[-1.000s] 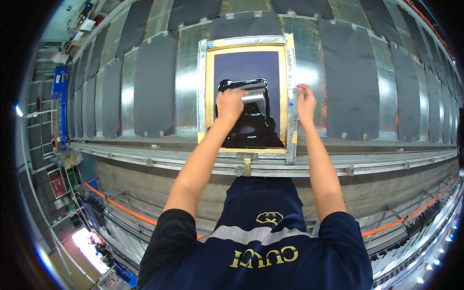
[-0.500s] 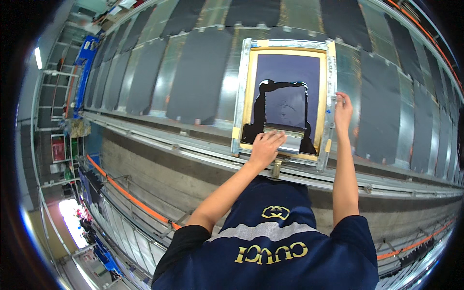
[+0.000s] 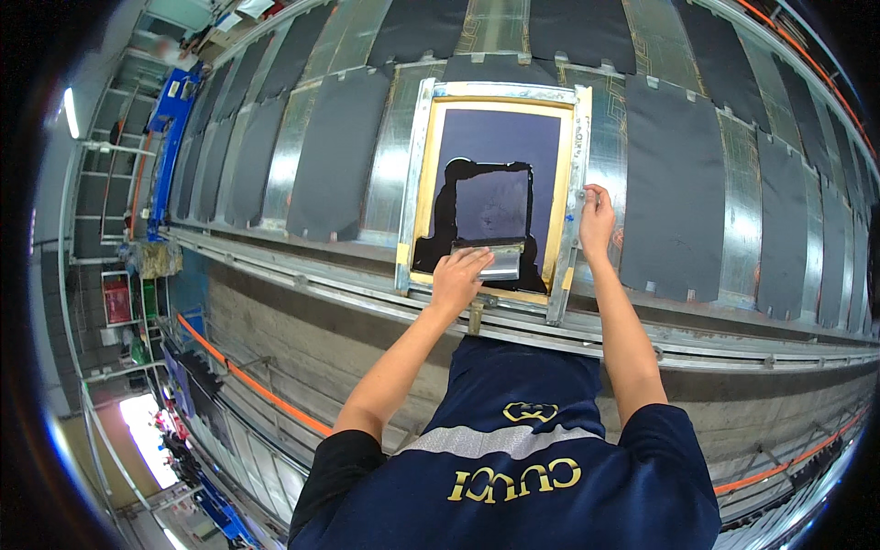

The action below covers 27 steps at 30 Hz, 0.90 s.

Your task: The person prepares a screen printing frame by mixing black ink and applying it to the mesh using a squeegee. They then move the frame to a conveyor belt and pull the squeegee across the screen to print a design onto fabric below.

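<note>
A screen printing frame (image 3: 426, 137) with pale metal rails and a yellowish inner border lies on the long table. Its purple-grey mesh (image 3: 500, 137) carries glossy black ink (image 3: 445, 215) in a rough arch around a square patch. My left hand (image 3: 461, 278) is closed over the left part of a squeegee (image 3: 502, 263) with a shiny metal handle, near the frame's front end. Part of that handle is hidden under my fingers. On the frame's right rail, my right hand (image 3: 598, 220) pinches the outer edge with curled fingers.
Dark fabric panels (image 3: 674, 183) alternate with bare metal strips (image 3: 738, 211) along the table. A metal rail (image 3: 724, 356) runs along its front edge, close to my body. An orange bar (image 3: 275, 394) and a blue upright (image 3: 171, 119) stand off to the left.
The whole scene has shifted left in view, frame and table together. Both hands keep their places, one on the squeegee and one at the right rail.
</note>
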Each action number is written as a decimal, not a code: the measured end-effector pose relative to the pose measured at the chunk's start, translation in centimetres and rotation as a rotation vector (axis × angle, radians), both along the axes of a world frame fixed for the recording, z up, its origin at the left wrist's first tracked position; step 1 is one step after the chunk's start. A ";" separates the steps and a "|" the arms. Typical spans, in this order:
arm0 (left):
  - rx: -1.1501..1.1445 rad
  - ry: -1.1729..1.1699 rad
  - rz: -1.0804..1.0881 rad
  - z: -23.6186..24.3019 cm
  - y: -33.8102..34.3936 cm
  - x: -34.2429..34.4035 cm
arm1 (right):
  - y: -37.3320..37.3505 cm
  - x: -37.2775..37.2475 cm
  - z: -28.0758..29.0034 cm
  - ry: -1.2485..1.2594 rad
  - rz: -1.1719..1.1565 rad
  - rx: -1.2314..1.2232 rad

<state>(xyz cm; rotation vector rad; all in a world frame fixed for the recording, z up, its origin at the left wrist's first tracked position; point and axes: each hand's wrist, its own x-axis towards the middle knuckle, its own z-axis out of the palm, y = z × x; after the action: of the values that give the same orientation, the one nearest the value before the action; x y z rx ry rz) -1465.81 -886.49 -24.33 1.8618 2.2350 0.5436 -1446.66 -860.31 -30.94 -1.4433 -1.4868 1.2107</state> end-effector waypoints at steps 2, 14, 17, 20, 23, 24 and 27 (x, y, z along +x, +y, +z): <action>0.009 0.014 0.009 -0.4 -1.7 -1.8 | -1.6 -1.8 0.4 -0.039 -0.022 -0.009; 0.037 0.104 -0.112 -3.1 -2.7 -5.6 | -1.9 -4.0 0.4 -0.164 -0.060 -0.033; 0.087 -0.068 -0.019 -1.5 6.4 -9.3 | -1.9 -4.0 0.5 -0.171 -0.055 -0.046; 0.037 -0.143 0.044 -0.4 13.6 -12.1 | -2.1 -4.0 0.2 -0.170 -0.063 -0.065; 0.055 0.009 0.026 -2.2 14.9 -12.1 | -1.9 -4.0 0.6 -0.180 -0.053 -0.068; 0.065 0.005 0.037 -2.6 13.8 -11.3 | -1.9 -3.9 0.5 -0.174 -0.048 -0.065; 0.080 0.037 0.013 -3.7 9.1 -9.2 | -1.8 -3.9 0.3 -0.139 -0.063 -0.049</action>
<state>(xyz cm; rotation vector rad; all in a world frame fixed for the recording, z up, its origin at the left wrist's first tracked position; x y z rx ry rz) -1475.01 -877.35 -28.01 1.9115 2.2829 0.6144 -1450.60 -862.14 -30.69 -1.6236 -1.5005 1.1358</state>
